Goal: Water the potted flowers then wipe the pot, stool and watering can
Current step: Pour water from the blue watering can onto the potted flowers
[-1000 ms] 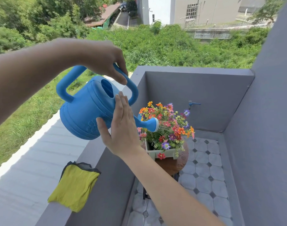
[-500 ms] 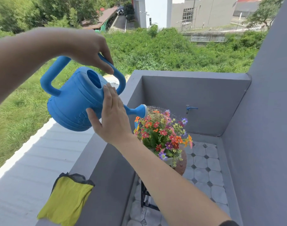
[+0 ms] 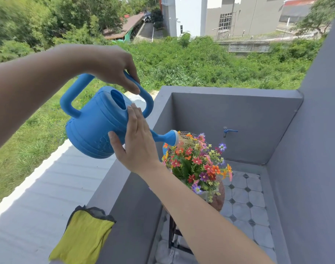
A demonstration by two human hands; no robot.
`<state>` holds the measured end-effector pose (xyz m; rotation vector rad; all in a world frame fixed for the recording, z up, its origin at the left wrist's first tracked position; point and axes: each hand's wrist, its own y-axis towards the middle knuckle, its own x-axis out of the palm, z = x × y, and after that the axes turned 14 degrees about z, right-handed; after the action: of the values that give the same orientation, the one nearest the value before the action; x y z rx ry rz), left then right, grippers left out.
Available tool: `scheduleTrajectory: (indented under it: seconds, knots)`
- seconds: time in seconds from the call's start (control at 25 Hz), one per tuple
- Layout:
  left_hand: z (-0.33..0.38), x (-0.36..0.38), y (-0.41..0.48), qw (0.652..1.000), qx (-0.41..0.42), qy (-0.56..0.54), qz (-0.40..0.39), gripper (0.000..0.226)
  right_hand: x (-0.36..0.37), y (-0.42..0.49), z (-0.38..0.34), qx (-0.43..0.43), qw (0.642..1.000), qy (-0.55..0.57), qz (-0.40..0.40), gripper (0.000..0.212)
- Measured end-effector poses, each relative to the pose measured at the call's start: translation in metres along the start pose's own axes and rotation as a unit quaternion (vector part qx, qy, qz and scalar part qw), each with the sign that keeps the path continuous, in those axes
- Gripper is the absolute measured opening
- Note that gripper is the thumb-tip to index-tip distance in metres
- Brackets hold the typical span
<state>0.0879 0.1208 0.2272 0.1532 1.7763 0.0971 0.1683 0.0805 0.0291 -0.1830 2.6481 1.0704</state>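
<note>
I hold a blue watering can tilted with its spout to the right, and water sprays from the rose onto the flowers. My left hand grips the can's top handle. My right hand lies flat with fingers straight against the can's side near the spout. The colourful flowers stand in a pale pot, mostly hidden by blooms, on a round reddish-brown stool with dark legs.
A yellow cloth with a dark edge hangs over the grey parapet wall at lower left. A blue tap sticks out of the back wall. The floor is pale tiles, with grey walls on three sides.
The can's spout has gone from among the blooms to above them, and water now sprays onto the flowers. Both hands keep their places on the can.
</note>
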Motion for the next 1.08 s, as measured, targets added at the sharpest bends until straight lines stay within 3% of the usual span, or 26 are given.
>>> scheduleTrajectory:
  seconds: [0.24, 0.6, 0.76, 1.08]
  knots:
    - [-0.012, -0.014, 0.000, 0.999, -0.021, 0.013, 0.020, 0.034, 0.004, 0.020, -0.007, -0.014, 1.000, 0.010, -0.008, 0.072]
    - [0.010, -0.005, -0.005, 0.999, 0.009, -0.004, -0.039, 0.035, -0.019, -0.012, -0.008, -0.003, 1.000, 0.010, -0.013, 0.074]
    - [0.020, -0.014, 0.001, 1.000, 0.014, -0.016, -0.020, 0.035, -0.031, -0.002, -0.002, -0.011, 1.000, -0.022, 0.006, 0.073]
    - [0.003, -0.024, -0.003, 1.000, 0.002, 0.018, -0.015, 0.033, -0.019, 0.011, -0.019, -0.004, 1.000, 0.023, -0.013, 0.071]
